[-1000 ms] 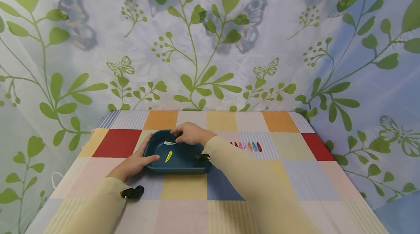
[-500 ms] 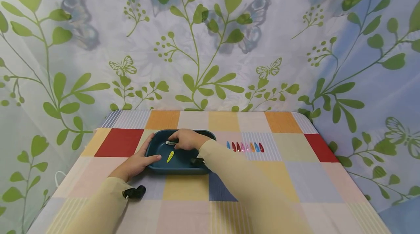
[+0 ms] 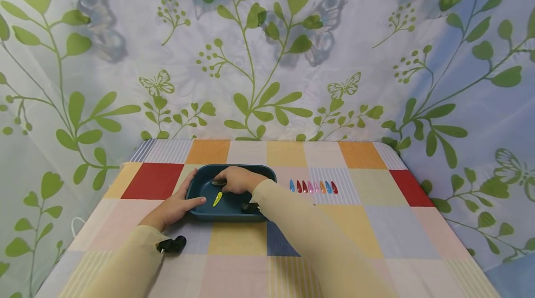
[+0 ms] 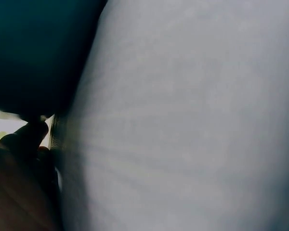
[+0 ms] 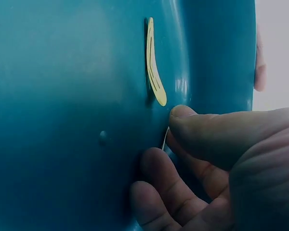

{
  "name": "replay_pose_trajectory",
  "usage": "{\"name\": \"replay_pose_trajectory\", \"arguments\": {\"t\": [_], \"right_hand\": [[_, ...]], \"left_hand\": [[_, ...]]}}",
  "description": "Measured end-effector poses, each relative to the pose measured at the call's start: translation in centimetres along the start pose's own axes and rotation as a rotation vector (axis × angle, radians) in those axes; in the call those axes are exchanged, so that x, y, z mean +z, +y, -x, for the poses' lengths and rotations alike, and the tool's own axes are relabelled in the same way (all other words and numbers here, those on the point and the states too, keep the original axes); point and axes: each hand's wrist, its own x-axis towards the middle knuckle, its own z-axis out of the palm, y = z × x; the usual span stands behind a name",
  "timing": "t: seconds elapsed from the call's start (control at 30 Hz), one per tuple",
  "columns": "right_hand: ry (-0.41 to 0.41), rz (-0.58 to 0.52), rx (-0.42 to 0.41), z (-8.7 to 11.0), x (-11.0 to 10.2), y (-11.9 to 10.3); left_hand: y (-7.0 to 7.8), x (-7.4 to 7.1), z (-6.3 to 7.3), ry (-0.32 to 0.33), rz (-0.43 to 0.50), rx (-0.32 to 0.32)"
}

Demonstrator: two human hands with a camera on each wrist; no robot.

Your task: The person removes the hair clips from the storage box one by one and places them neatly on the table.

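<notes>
A dark teal tray [image 3: 234,217] stands on the table. My left hand [image 3: 172,207] lies along its left side, fingers straight against the outer wall and thumb stretched over the front left corner. My right hand [image 3: 241,180] reaches down inside the tray. Its thumb and fingers pinch a pale snap hair clip [image 5: 165,138], mostly hidden by them and seen edge-on in the right wrist view. A yellow snap hair clip [image 3: 217,199] lies on the tray floor just in front of that hand. The left wrist view is dark and mostly shows tablecloth.
Right of the tray, several hair clips [image 3: 311,187] in blue, red, pink and orange lie in a neat row on the patchwork tablecloth [image 3: 372,223]. A leaf-patterned curtain [image 3: 267,70] hangs behind the table.
My right hand has lowered into the tray and taken hold of the pale clip, which has tilted from lying flat. My left hand stays at the tray's side.
</notes>
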Motion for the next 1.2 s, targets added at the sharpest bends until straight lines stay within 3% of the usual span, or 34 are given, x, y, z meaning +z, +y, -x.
{"name": "replay_pose_trajectory", "arguments": {"t": [0.27,0.57,1.2], "right_hand": [[0.003,0.018,-0.001,0.11,0.08,-0.06],[0.009,0.115,-0.029,0.12,0.3,-0.16],[0.019,0.115,-0.029,0.23,0.53,-0.08]], "left_hand": [[0.25,-0.05,0.2,-0.007,-0.011,0.008],[0.3,-0.13,0.21,-0.017,-0.018,0.012],[0.38,-0.08,0.36,-0.016,-0.008,0.016]]}}
